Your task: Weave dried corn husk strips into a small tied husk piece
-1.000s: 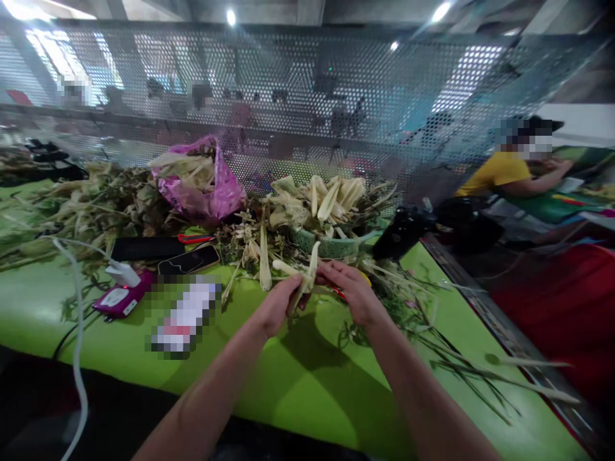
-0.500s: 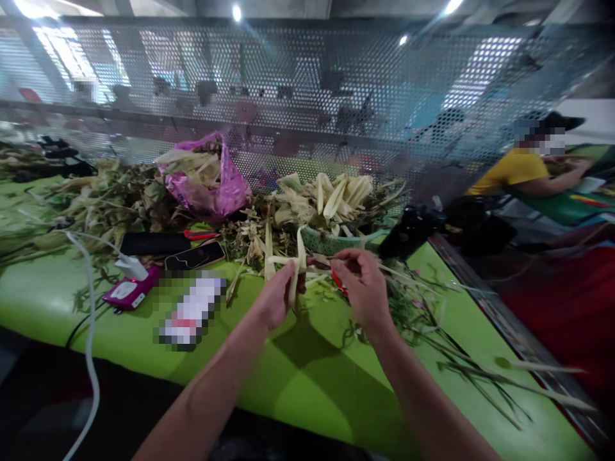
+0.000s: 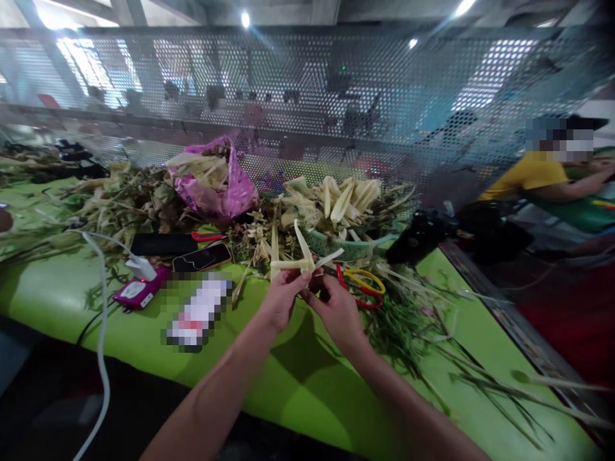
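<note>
Pale corn husk strips [image 3: 303,246], crossed over one another, stand up from my left hand [image 3: 283,298], whose thumb and fingers pinch them where they meet. My right hand [image 3: 336,314] is right up against the left one, its fingers closed at the lower end of the same strips; the fingertips are partly hidden. Just beyond my right hand are scissors [image 3: 365,288] with red and yellow handles, their blades pointing left behind the fingers. Below both hands is the green tabletop [image 3: 307,384].
Behind the hands stands a green basket [image 3: 346,246] of husks. A pink plastic bag [image 3: 235,192] of husks is further left, near a dried plant heap [image 3: 139,198]. Phones [image 3: 202,257], a purple power adapter [image 3: 139,291], a black object [image 3: 423,234] and loose stems surround the work. A person in yellow [image 3: 542,173] sits right.
My right hand has let go of the scissors and moved left to the husk strips. The scissors now rest beside it. The strips have tilted, and the view has shifted slightly.
</note>
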Motion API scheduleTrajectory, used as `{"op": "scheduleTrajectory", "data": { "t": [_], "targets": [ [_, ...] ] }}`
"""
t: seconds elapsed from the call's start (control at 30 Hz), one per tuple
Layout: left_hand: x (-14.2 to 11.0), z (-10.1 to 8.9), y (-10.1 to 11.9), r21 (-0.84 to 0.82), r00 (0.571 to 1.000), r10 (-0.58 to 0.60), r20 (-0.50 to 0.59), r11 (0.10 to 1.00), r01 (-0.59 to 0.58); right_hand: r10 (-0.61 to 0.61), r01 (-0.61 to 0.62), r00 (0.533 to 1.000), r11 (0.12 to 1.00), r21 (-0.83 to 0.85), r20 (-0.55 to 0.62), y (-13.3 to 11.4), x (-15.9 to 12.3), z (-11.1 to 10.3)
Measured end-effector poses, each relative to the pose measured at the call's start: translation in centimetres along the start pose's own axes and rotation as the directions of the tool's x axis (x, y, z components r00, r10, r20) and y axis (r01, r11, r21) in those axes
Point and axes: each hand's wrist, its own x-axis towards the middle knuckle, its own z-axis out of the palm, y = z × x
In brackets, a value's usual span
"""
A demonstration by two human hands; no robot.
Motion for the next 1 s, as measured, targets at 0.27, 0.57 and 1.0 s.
{"op": "scheduleTrajectory", "data": {
  "t": [0.27,0.57,1.0],
  "targets": [
    [-0.1,0.2,0.7,0.202,0.992,0.080,-0.098,0.978,-0.059,-0.002,-0.009,0.997,0.990,0.138,0.079,0.1,0.1,0.2],
    [-0.2,-0.2,0.7,0.179,0.976,0.076,-0.203,0.983,-0.039,-0.015,0.045,0.987,0.981,-0.187,0.158,-1.3,0.1,-0.5],
    [-0.4,-0.3,1.1,0.106,0.988,-0.026,-0.154,0.993,0.042,0.031,-0.043,0.990,0.996,0.084,0.137,-0.5,1.1,-2.3]
  ]
}}
